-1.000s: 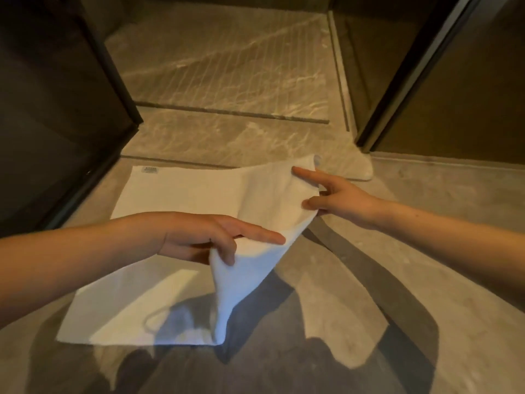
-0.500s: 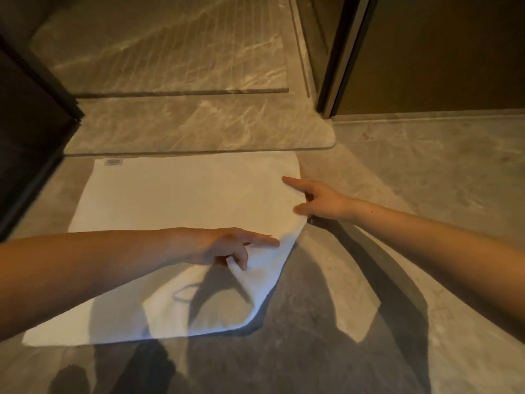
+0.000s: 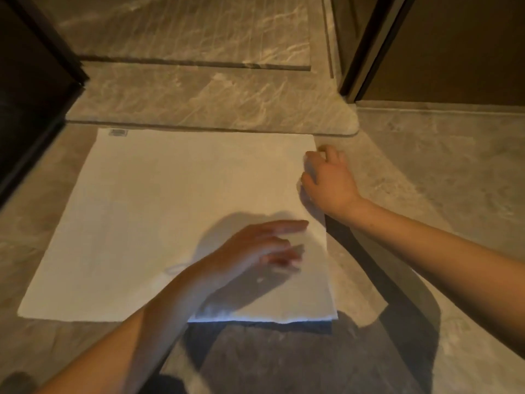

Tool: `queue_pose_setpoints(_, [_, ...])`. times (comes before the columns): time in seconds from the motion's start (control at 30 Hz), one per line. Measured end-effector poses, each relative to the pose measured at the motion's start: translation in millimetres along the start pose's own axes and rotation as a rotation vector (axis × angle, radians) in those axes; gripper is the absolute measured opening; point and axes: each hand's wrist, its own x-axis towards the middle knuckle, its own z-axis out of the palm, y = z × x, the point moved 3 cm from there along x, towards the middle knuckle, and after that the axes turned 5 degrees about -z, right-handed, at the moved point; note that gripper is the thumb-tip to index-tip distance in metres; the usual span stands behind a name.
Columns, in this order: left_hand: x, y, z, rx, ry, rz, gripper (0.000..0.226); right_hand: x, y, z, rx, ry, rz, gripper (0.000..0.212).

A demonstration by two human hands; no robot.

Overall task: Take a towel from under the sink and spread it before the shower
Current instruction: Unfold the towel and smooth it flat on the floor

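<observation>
A white towel (image 3: 147, 217) lies flat on the grey floor, its far edge along the raised marble step (image 3: 210, 100) of the shower. A small label sits at its far left corner. My left hand (image 3: 255, 251) hovers blurred over the towel's near right part with fingers stretched out and nothing in it. My right hand (image 3: 326, 180) rests at the towel's right edge near the far corner, fingers curled down on the cloth; whether they pinch it is not plain.
The shower floor (image 3: 184, 27) of ribbed marble lies beyond the step. A dark glass panel (image 3: 31, 89) stands at the left. A dark frame post (image 3: 366, 44) and brown wall stand at the right. Grey floor tiles (image 3: 440, 172) extend to the right.
The lifted right part of the towel has been laid down flat. My left hand let go of the cloth and moved right over it. My right hand moved to the towel's right edge.
</observation>
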Motion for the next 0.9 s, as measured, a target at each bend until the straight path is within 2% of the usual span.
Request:
queue_pose_setpoints(0.03, [2, 1, -7, 0.193, 0.236, 0.111, 0.043, 0, -7, 2, -0.012, 0.019, -0.052, 0.044])
queue_pose_setpoints(0.07, [2, 5, -16, 0.504, 0.442, 0.203, 0.046, 0, -14, 6, 0.003, 0.016, -0.096, 0.05])
queue_pose_setpoints(0.1, [5, 7, -23, 0.858, 0.576, 0.27, 0.05, 0, -22, 13, 0.017, -0.004, -0.125, 0.055])
queue_pose_setpoints(0.13, [9, 7, -30, 1.136, 0.633, 0.287, 0.053, -1, -30, 23, 0.02, -0.039, -0.132, 0.058])
queue_pose_setpoints(0.2, [18, 1, -47, 1.398, 0.656, 0.224, 0.059, -6, -39, 45, 0.022, -0.104, -0.095, 0.061])
queue_pose_setpoints(0.37, [30, -28, -66, 1.534, 0.701, 0.162, 0.061, -16, -34, 67, -0.066, -0.062, -0.104, 0.062])
queue_pose_setpoints(0.57, [37, -34, -60, 1.516, 0.728, 0.24, 0.058, -24, -23, 67, -0.086, -0.041, -0.083, 0.064])
queue_pose_setpoints(0.73, [42, -27, -50, 1.476, 0.663, 0.231, 0.059, -25, -11, 61, -0.076, -0.071, -0.096, 0.063])
queue_pose_setpoints(0.8, [35, -16, -68, 1.432, 0.636, 0.273, 0.058, -24, -10, 60, -0.09, -0.085, -0.096, 0.063])
queue_pose_setpoints(0.9, [13, -9, -112, 1.471, 0.696, 0.273, 0.055, -25, -12, 59, -0.128, -0.107, -0.079, 0.062])
